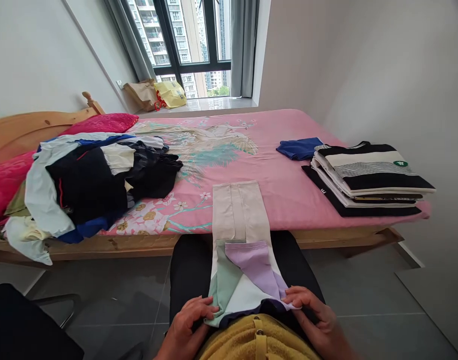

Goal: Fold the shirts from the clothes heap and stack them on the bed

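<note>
A colour-block shirt (238, 212) in beige, sage green, lilac and white lies folded into a long strip. Its far end rests on the bed, and its near end, with a navy edge, drapes over my lap. My left hand (191, 322) pinches the near left corner by the green panel. At the near right corner, by the lilac panel, the fingers of my right hand (313, 315) close on the cloth.
The bed (274, 125) has a pink floral sheet. Loose clothes (89, 180) are heaped at left, beside pink pillows (101, 122). Folded shirts (375, 172) are stacked at right, next to folded blue cloth (298, 148). A black chair (26, 320) stands at lower left.
</note>
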A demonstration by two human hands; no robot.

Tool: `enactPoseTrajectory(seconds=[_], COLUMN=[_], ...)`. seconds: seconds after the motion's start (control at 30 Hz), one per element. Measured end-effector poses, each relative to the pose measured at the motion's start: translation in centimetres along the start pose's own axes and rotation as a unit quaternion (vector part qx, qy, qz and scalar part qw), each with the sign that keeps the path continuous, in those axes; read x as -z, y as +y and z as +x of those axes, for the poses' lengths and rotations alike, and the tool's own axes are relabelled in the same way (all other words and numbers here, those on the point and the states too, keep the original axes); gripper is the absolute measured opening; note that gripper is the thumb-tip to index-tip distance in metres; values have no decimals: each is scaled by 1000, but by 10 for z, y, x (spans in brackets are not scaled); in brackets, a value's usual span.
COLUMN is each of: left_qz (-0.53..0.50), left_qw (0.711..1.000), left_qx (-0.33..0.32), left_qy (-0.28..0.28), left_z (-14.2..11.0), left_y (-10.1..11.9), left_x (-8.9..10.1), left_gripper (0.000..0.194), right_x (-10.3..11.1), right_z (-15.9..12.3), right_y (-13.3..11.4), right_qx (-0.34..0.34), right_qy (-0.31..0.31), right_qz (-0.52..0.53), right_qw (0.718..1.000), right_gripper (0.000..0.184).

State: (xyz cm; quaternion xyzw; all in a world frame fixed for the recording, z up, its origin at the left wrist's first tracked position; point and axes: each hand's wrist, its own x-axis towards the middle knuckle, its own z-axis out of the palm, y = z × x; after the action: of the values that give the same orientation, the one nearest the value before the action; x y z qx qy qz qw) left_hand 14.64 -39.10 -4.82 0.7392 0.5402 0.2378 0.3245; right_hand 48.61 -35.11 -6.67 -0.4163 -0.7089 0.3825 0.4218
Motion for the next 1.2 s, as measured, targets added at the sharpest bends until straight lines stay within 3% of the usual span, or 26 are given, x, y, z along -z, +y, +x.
enactPoseTrajectory(seconds=[0.17, 0.3, 0.47, 0.63, 0.7, 0.77, 0.9, 1.0, 1.1, 1.2], left_qz=[37, 52, 47, 18, 8, -8, -68, -90, -43, 58], left_qw=[995, 992, 988, 981, 983, 982, 968, 959, 950, 962], left_qx=[-75, -95, -130, -153, -125, -76, -8, 64, 106, 45], left_qy=[50, 68, 73, 115, 135, 173, 243, 260, 291, 264], left_z=[-1, 1, 15, 60, 92, 135, 247, 316, 336, 315], left_y=[1, 4, 14, 29, 32, 30, 3, -31, -66, -86], left_x=[1, 3, 18, 59, 80, 102, 136, 139, 118, 90], left_gripper=[10, 12, 21, 21, 15, 6, 18, 25, 40, 39], right_x=[0, 2, 13, 34, 43, 49, 46, 34, 24, 20], right_z=[-4, -2, 19, 82, 125, 178, 300, 362, 372, 352], right_y=[4, 0, -17, -35, -37, -34, 2, 56, 109, 136], right_qx=[9, 9, 29, 45, 28, 6, -30, -105, -170, -174], right_qy=[19, 21, 26, 36, 43, 59, 104, 129, 168, 155], right_qz=[4, 0, 0, 24, 36, 46, 84, 74, 36, 30], right_qw=[1000, 1000, 999, 998, 998, 997, 991, 983, 970, 972], right_gripper=[12, 9, 12, 8, 2, 9, 21, 34, 42, 35])
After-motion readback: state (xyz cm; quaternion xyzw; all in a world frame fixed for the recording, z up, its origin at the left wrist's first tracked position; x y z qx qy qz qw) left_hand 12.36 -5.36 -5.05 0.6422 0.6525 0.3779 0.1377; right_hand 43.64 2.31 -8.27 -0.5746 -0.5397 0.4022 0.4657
